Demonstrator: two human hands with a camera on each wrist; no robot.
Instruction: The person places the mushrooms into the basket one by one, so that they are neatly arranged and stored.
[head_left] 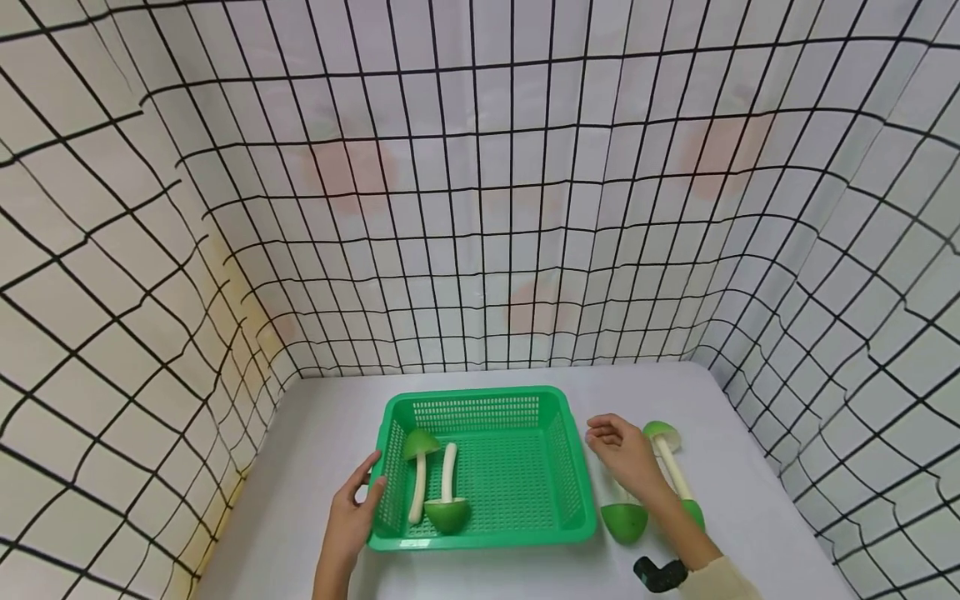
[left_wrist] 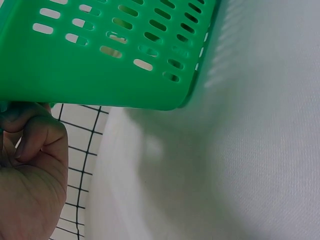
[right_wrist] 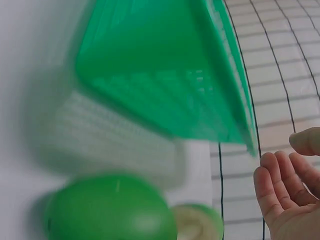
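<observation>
A green plastic basket (head_left: 480,539) with slotted walls stands on the white surface. Two toy mushrooms lie inside at its left: one mushroom (head_left: 420,467) has its green cap toward the back, the other mushroom (head_left: 447,512) has its cap toward the front. My left hand (head_left: 351,518) holds the basket's left rim, with thumb and fingers at the edge; in the left wrist view its fingers curl beneath the rim. To the right of the basket, my right hand (head_left: 626,457) hovers with loosely bent fingers and nothing in them. A mushroom (head_left: 624,522) lies below it, its stem partly hidden.
Right of my right forearm lie another mushroom (head_left: 663,435), cap toward the back, and a green cap (head_left: 693,511) partly covered by the arm. A black device (head_left: 660,575) is at the right wrist. Black wire grid (head_left: 495,208) over white sheeting encloses the back and sides.
</observation>
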